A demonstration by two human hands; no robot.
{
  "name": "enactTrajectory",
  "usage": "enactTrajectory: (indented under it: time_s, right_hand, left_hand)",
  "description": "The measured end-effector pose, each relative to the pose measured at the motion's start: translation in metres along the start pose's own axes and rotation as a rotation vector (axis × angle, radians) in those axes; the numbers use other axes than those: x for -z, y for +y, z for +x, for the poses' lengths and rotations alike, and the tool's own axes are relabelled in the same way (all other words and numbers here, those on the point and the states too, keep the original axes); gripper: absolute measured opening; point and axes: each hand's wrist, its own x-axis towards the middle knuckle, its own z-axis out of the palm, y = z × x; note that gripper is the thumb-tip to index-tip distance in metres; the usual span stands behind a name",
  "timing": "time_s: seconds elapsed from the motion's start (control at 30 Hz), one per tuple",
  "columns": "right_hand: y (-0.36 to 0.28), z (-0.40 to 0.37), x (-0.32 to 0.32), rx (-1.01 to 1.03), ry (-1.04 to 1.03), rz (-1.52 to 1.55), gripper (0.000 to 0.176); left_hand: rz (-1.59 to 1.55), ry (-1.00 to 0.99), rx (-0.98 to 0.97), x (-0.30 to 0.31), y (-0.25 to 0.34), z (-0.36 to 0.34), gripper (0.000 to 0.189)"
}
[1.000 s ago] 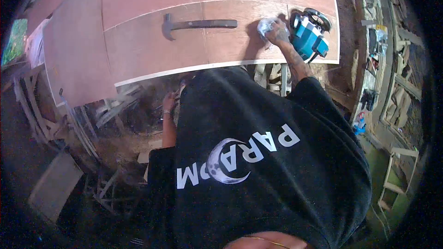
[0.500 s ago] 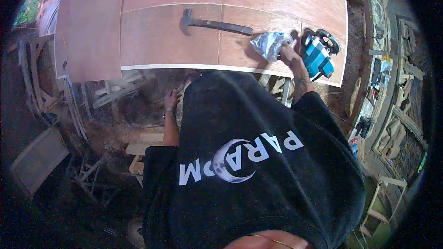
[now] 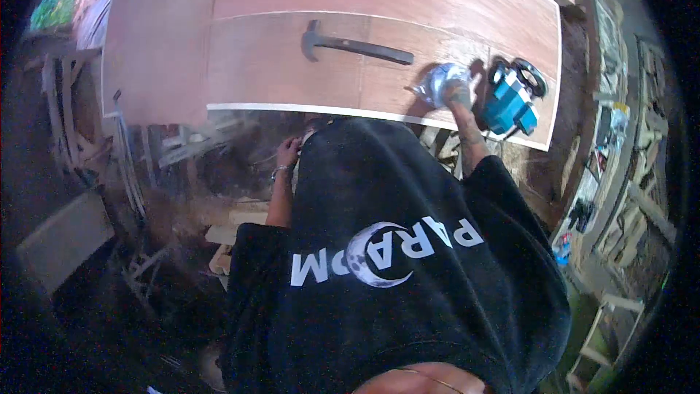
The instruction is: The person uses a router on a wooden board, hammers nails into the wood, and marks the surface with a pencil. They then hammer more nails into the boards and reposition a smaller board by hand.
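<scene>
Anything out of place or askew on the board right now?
Nothing is spilled or damaged. The blue power tool sits near the right corner of the reddish plywood board, close to its edge, beside the right hand gripping a crumpled clear plastic bag.

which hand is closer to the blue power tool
Right. The right hand sits on the plywood board right beside the blue power tool, clutching a plastic bag; the left hand is below the board's near edge, well away.

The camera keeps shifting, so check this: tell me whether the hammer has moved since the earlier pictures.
No. The hammer has the same seam of the board crossing under its handle as before.
</scene>
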Motion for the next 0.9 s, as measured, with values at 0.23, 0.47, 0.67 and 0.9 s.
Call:
enactTrajectory:
  time_s: [0.23,0.47,0.67,0.9]
  right_hand:
    - [0.018,0.004,-0.008,0.142,0.045,-0.031,0.032]
    - [0.026,0.006,-0.005,0.241,0.114,-0.087,0.030]
    - [0.030,0.006,0.003,0.298,0.175,-0.116,0.029]
    - [0.032,-0.001,0.012,0.367,0.250,-0.160,0.027]
  left_hand:
    - [-0.078,0.149,-0.027,-0.003,-0.015,0.011,0.045]
    - [0.061,0.222,-0.019,-0.005,0.011,-0.008,0.037]
    - [0.016,0.232,-0.008,-0.001,0.012,-0.015,0.036]
    - [0.041,0.175,0.003,0.007,0.004,-0.004,0.037]
